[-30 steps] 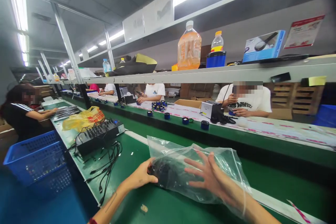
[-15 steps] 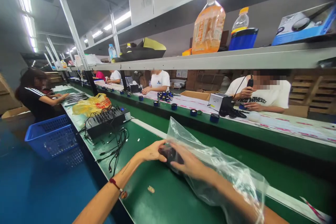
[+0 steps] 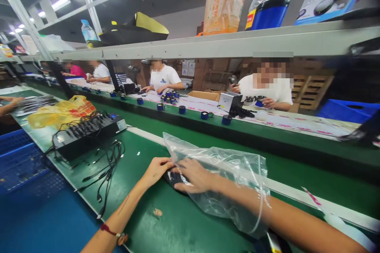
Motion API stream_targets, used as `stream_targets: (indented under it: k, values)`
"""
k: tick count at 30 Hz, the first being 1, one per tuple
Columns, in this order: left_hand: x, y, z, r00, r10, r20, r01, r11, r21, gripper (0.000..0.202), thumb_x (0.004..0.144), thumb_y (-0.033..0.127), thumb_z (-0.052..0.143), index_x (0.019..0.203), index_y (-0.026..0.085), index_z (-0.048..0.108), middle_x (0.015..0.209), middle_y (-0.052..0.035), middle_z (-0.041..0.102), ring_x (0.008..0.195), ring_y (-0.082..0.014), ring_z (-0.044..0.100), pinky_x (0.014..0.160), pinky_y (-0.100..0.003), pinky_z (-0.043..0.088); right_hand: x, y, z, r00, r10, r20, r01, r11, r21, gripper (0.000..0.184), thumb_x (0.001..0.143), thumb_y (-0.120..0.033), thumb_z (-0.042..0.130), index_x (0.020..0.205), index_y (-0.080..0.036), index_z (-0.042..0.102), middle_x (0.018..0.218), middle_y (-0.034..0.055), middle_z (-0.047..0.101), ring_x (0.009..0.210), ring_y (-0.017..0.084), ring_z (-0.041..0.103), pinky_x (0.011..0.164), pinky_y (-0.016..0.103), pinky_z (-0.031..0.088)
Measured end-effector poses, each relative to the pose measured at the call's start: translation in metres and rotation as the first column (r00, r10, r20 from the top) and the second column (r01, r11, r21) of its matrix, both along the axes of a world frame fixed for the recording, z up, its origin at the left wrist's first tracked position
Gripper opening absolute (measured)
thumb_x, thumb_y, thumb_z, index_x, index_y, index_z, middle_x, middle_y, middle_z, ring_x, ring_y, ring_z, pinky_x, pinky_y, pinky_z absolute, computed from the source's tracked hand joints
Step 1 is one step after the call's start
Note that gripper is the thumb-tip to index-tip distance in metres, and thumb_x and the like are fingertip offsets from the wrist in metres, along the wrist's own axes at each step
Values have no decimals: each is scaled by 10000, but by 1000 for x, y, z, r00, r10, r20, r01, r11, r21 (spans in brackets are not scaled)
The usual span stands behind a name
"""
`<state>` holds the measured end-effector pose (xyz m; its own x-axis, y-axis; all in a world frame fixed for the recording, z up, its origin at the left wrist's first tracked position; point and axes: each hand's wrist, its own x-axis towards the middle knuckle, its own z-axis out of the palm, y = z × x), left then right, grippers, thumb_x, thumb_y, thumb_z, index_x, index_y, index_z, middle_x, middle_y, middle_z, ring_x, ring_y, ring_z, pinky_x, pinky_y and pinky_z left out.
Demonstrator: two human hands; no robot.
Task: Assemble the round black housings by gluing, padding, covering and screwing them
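A clear plastic bag point(image 3: 231, 162) covers my right hand point(image 3: 194, 176) and the near part of that forearm, its mouth edge loose around the arm. Beneath my right fingers, low on the green bench, is a black rounded object point(image 3: 175, 180); the hand and the shiny film hide most of it. My right fingers curve over its top. At the far left end of the bag, my left hand point(image 3: 158, 169) is closed in a pinch on the plastic beside the black object.
Left of my hands lie black cables point(image 3: 108, 170), a black multi-port box point(image 3: 89, 134) and a yellow plastic bag point(image 3: 63, 112). A small tan scrap point(image 3: 158, 212) is on the bench point(image 3: 178, 233). Across the belt, co-workers sit behind round blue parts point(image 3: 182, 109). A shelf point(image 3: 190, 45) spans above.
The view has swung to the right and downward. My right fingers have spread more over the black object, which now sits lower against the bench. My left hand has shifted to the plastic at its edge.
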<state>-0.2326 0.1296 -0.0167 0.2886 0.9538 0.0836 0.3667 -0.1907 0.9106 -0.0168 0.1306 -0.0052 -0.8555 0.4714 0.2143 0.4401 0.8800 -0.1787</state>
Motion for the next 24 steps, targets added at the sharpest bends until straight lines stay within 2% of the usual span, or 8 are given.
stream_targets:
  k: [6, 9, 11, 15, 18, 21, 24]
  values:
    - [-16, -1, -5, 997, 51, -61, -49, 998, 32, 323, 896, 442, 601, 901, 129, 680, 883, -15, 699, 821, -211, 673, 775, -381, 542, -7, 2, -4, 996, -27, 80, 21, 996, 85, 420, 909, -491, 581, 1165, -158, 567, 1165, 93, 551, 1040, 235, 553, 877, 440, 485]
    - [-23, 2, -6, 993, 108, -52, -104, 992, 68, 444, 817, 569, 618, 853, 143, 736, 829, -38, 748, 818, -250, 691, 794, -396, 543, -7, 6, 0, 992, -15, 126, 3, 996, 93, 381, 924, -482, 564, 1108, -149, 584, 1084, 80, 579, 954, 201, 581, 806, 383, 515]
    - [-26, 4, -4, 987, 159, -38, -155, 984, 90, 496, 750, 623, 635, 882, 165, 773, 881, -63, 776, 869, -292, 697, 833, -401, 541, -7, 9, 5, 991, -2, 137, -10, 996, 90, 400, 936, -499, 539, 1127, -149, 574, 1040, 72, 588, 891, 182, 593, 755, 351, 525]
    - [-31, 3, 4, 980, 201, -17, -197, 973, 123, 468, 672, 624, 682, 879, 221, 800, 990, -74, 770, 968, -309, 686, 908, -373, 519, -10, 7, 5, 993, -10, 117, -5, 992, 123, 529, 919, -585, 510, 1258, -180, 508, 1070, 79, 568, 889, 194, 584, 737, 361, 520]
    - [-32, 0, 4, 978, 208, -10, -205, 969, 135, 453, 627, 644, 697, 786, 236, 810, 928, -83, 773, 913, -303, 696, 848, -347, 544, -14, 3, -2, 994, -33, 103, 16, 987, 160, 597, 880, -651, 509, 1272, -201, 499, 1140, 93, 531, 988, 236, 549, 797, 415, 497]
    - [-31, -2, 1, 971, 238, -9, -235, 962, 142, 450, 634, 646, 684, 758, 233, 811, 868, -86, 767, 861, -292, 696, 800, -333, 551, -19, 3, -7, 991, -40, 131, 19, 987, 157, 587, 883, -652, 497, 1253, -196, 506, 1126, 94, 533, 987, 235, 547, 796, 412, 496]
    - [-31, -4, -3, 969, 248, -15, -243, 958, 153, 438, 675, 626, 657, 782, 229, 809, 867, -76, 762, 848, -275, 692, 778, -314, 549, -26, 6, -5, 980, -21, 200, -8, 990, 141, 533, 905, -618, 497, 1195, -173, 536, 1075, 84, 559, 913, 202, 572, 762, 377, 510]
